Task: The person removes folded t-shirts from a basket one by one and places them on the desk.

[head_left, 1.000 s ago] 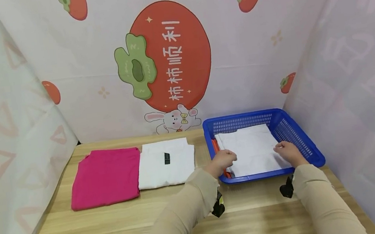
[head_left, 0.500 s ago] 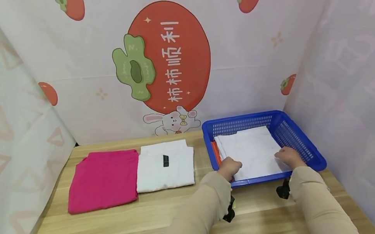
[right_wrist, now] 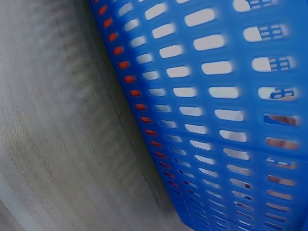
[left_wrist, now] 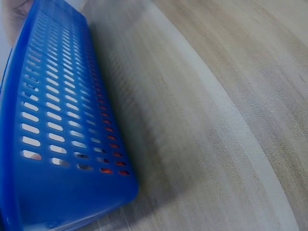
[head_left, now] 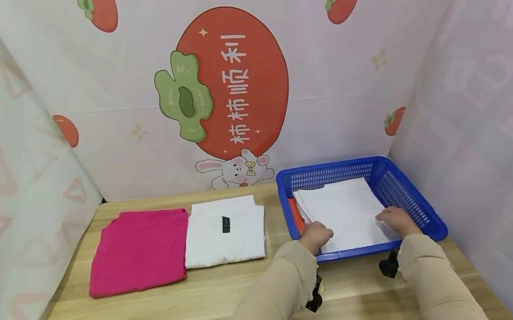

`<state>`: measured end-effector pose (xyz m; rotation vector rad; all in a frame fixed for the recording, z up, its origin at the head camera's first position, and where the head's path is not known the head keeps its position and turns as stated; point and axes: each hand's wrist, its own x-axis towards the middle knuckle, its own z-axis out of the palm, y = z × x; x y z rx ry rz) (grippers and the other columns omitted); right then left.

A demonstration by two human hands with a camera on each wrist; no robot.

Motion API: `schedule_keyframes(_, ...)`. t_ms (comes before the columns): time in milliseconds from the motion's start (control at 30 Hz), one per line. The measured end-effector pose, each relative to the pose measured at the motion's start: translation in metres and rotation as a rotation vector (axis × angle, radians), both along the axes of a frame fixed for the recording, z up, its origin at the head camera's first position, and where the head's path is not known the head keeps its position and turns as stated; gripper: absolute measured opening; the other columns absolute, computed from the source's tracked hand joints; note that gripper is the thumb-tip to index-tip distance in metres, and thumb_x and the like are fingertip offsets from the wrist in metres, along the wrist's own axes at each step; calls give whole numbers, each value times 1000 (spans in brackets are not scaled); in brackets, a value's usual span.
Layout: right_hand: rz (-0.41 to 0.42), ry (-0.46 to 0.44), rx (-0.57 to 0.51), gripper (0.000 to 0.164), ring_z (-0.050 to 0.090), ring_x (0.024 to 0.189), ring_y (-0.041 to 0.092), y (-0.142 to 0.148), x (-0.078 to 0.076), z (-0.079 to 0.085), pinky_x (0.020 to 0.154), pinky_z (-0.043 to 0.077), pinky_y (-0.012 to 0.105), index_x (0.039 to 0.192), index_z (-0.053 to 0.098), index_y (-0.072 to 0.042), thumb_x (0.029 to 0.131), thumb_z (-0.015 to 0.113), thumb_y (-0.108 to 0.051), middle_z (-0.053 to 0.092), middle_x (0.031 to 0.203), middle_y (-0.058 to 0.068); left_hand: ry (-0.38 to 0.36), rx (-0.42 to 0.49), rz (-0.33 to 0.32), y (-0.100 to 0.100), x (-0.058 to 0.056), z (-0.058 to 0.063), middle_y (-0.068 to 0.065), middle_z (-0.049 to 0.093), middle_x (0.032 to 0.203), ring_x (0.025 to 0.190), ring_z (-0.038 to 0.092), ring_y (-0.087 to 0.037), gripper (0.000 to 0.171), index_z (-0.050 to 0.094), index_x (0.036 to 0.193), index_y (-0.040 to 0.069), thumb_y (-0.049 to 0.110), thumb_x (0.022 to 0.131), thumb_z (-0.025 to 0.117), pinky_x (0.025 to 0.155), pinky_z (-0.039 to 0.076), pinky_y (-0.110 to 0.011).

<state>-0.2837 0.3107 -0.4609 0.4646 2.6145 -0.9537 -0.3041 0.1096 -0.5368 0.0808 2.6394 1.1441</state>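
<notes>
A blue perforated basket [head_left: 345,254] stands at the table's right side. In it lies a folded white garment [head_left: 347,213], with folded red-orange cloth [head_left: 295,214] showing along its left side. My left hand [head_left: 316,236] reaches over the basket's near rim and pinches the garment's left edge near its front corner. Over at the right edge, my right hand [head_left: 397,219] pinches the same garment, thumb on top. The fingertips under the cloth are hidden. Both wrist views mostly show the outside of the basket wall [left_wrist: 57,183], with white and red cloth behind the holes.
Left of the basket, a folded white garment with a black label [head_left: 227,238] lies beside a folded magenta garment [head_left: 140,251] on the wooden table [head_left: 184,313]. Printed curtains [head_left: 325,93] enclose the back and both sides.
My left hand has moved right and nearer along the white garment's left edge. My right hand stays at the right edge. The whole head view has shifted slightly.
</notes>
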Motion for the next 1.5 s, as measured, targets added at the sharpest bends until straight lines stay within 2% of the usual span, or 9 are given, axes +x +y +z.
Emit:
schedule_keyframes(100,-11,-5,-13,43,39,96,40,0,1,-2,80,34,49,110,40,16,84,44,-18,41,108,32,6,61,-9,-4,5,0,-2,58,82,73,51,-18,25,62,88,5,24,73,57,72,36,-34)
schedule_keyframes(300,-32,27,-36,46,36,101,43,2,1,-6,84,32,50,115,36,17,85,42,-17,36,114,34,-129,206,74,-17,38,68,-16,56,93,85,51,-27,30,56,100,-7,9,74,57,73,42,-33)
schedule_keyframes(633,-74,7,-122,46,36,102,42,4,2,-9,85,32,50,115,36,16,84,43,-17,36,114,33,-181,277,122,16,-27,-60,-6,55,87,77,51,-19,29,59,95,1,21,74,61,63,44,-33)
schedule_keyframes(800,-49,-38,-145,47,36,103,43,6,3,-8,85,33,50,117,33,17,85,42,-16,35,116,34,-207,299,121,15,-20,-54,-7,56,89,80,52,-19,33,58,95,-1,23,73,64,67,45,-34)
schedule_keyframes(1000,-2,-12,-155,48,29,110,46,9,-1,-7,89,28,51,120,32,17,86,41,-16,29,121,35,-114,280,141,35,-50,-110,-10,56,89,78,52,-22,32,58,94,-3,20,73,61,65,45,-34)
schedule_keyframes(1100,5,10,-169,48,25,113,46,9,-4,-10,91,24,52,121,33,15,85,43,-14,26,125,35,-115,330,177,30,-46,-94,-12,56,94,83,52,-24,37,56,102,-2,16,70,61,67,44,-34)
schedule_keyframes(1300,-31,46,-179,43,17,117,47,10,-7,-15,92,18,54,121,36,12,82,46,-4,19,129,34,-285,389,191,1,1,14,-12,54,105,97,49,-28,39,54,111,1,6,73,60,80,40,-41)
schedule_keyframes(1367,-52,66,-178,42,16,118,47,9,-6,-15,93,18,55,121,37,12,81,43,-2,19,130,34,-253,401,158,2,-3,2,-10,55,104,94,51,-25,35,56,109,2,7,75,59,77,42,-39)
schedule_keyframes(1500,-95,95,-170,40,19,117,46,7,-6,-16,92,20,55,120,40,10,82,40,-1,22,130,33,-172,372,128,23,-42,-81,-8,56,102,88,52,-21,33,57,109,5,14,77,57,71,43,-34)
